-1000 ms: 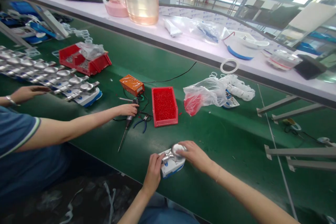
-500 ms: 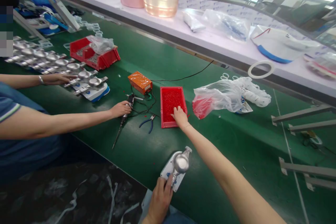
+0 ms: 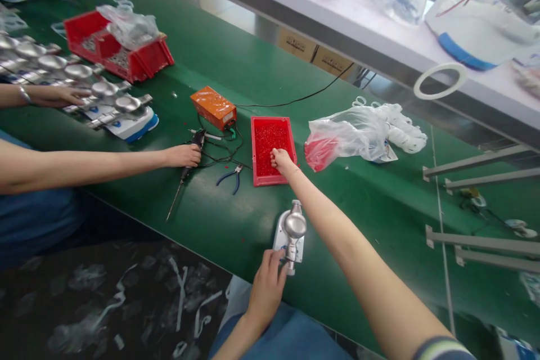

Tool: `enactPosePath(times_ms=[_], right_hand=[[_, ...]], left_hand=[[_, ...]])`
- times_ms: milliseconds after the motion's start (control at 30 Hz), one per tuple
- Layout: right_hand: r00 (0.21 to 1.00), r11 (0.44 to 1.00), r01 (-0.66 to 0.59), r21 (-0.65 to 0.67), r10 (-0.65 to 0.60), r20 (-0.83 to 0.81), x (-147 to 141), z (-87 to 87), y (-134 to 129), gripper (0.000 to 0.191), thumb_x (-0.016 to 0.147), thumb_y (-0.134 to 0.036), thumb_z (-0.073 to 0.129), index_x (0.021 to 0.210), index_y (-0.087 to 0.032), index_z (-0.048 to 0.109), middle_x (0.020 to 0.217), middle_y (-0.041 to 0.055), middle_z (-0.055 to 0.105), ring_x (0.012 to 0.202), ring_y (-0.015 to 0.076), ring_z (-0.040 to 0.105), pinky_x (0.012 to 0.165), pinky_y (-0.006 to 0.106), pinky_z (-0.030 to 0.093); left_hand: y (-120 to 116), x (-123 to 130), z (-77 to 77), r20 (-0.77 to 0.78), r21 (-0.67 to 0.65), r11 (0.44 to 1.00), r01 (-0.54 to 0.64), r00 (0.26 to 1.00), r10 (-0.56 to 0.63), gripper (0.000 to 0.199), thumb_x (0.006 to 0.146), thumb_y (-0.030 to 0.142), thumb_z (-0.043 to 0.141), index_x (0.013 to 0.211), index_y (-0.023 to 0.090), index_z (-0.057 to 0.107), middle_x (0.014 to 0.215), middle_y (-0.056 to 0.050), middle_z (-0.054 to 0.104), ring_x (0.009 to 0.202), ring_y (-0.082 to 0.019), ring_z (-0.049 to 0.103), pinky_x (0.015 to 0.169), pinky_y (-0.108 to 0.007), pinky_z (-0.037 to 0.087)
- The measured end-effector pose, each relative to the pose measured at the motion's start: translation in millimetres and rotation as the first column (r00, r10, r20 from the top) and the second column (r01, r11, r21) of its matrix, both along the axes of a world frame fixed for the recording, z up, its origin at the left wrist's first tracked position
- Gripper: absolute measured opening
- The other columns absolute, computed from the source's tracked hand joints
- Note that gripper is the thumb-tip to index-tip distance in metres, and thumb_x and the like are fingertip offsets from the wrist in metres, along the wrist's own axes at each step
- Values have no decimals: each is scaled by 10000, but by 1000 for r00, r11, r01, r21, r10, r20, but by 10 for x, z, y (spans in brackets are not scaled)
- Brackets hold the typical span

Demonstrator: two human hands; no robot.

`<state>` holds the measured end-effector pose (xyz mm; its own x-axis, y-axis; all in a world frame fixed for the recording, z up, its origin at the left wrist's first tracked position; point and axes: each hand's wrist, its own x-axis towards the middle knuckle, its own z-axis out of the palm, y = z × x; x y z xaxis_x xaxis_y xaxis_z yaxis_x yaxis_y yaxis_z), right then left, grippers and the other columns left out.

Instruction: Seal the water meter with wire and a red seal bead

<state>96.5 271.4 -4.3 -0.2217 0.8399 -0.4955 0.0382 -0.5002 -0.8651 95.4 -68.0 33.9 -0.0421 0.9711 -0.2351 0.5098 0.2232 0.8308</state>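
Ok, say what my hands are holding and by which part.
Your left hand holds the metal-topped unit by its near end. Your right hand is curled at the red bin; its contents cannot be told.

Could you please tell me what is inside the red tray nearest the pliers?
Small red pieces lie in the red tray; the right hand hides some, and anything within its fingers.
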Motion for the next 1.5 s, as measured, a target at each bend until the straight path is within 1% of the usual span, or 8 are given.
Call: enactPosePath(times_ms=[400, 500, 667, 800, 933, 1233, 1367, 1500], right_hand=[[863, 970, 88, -228, -189, -469, 121, 364, -248, 135, 823, -74, 458, 745, -142, 544, 647, -12, 542, 600, 63, 496, 566, 172, 434], [834, 971, 39, -236, -162, -527, 278, 573, -553, 65, 810, -112, 529, 789, -126, 588, 676, 0, 565, 609, 65, 500, 559, 178, 439], [740, 955, -65, -289, -148, -656, 610, 875, -1275, 119, 759, -120, 631, 878, -116, 623, 784, 21, 599, 672, 62, 532, 615, 178, 466], [718, 948, -36, -316, -195, -668, 862, 1007, -1762, 217, 728, -108, 673, 939, -108, 622, 815, 29, 607, 707, 60, 548, 661, 169, 471], [692, 936, -23, -352, -239, -681, 1062, 1094, -2104, 197, 741, -175, 684, 916, -116, 617, 757, 5, 564, 628, 42, 495, 591, 153, 437], [680, 899, 133, -418, -389, -621, 1216, 1043, -2655, 192, 723, -275, 705, 760, -134, 580, 635, -34, 463, 512, 32, 336, 470, 162, 301], [703, 878, 172, -446, -427, -569, 1209, 868, -2860, 206, 720, -298, 704, 755, -122, 602, 668, -15, 495, 529, 32, 352, 482, 175, 291], [780, 858, 293, -422, -470, -413, 1263, 693, -3037, 262, 733, -323, 683, 880, -108, 656, 677, -5, 523, 545, 39, 379, 515, 189, 312]], left_hand=[[226, -466, -117, 196, -33, 994, -104, 975, 109, 282, 882, 321, 356, 1025, 204, 569, 936, -56, 562, 775, -143, 589, 742, -312, 498], [452, -616, 42, 212, -4, 981, -193, 959, 190, 282, 872, 345, 381, 1010, 199, 580, 917, -47, 572, 744, -133, 597, 696, -289, 509], [881, -741, 562, 209, 132, 954, -270, 948, 240, 279, 868, 352, 416, 1044, 203, 573, 908, -37, 578, 774, -126, 598, 705, -262, 505], [1045, -632, 894, 184, 227, 955, -192, 971, 151, 268, 873, 339, 424, 1049, 204, 575, 960, -37, 574, 799, -118, 595, 719, -249, 495], [1011, -443, 990, 114, 281, 959, -48, 993, 16, 245, 876, 312, 434, 1043, 216, 586, 971, -29, 568, 829, -114, 581, 749, -246, 480], [718, -143, 731, -104, 414, 884, 218, 976, -192, 195, 873, 241, 457, 993, 198, 606, 885, -33, 538, 836, -115, 533, 770, -243, 447], [528, -137, 490, -169, 395, 887, 239, 968, -185, 172, 865, 219, 469, 972, 193, 601, 883, -36, 537, 836, -120, 529, 782, -255, 442], [504, -163, 110, -235, 277, 950, 146, 969, -80, 161, 869, 253, 463, 909, 184, 603, 853, -29, 544, 808, -125, 537, 760, -257, 440]])
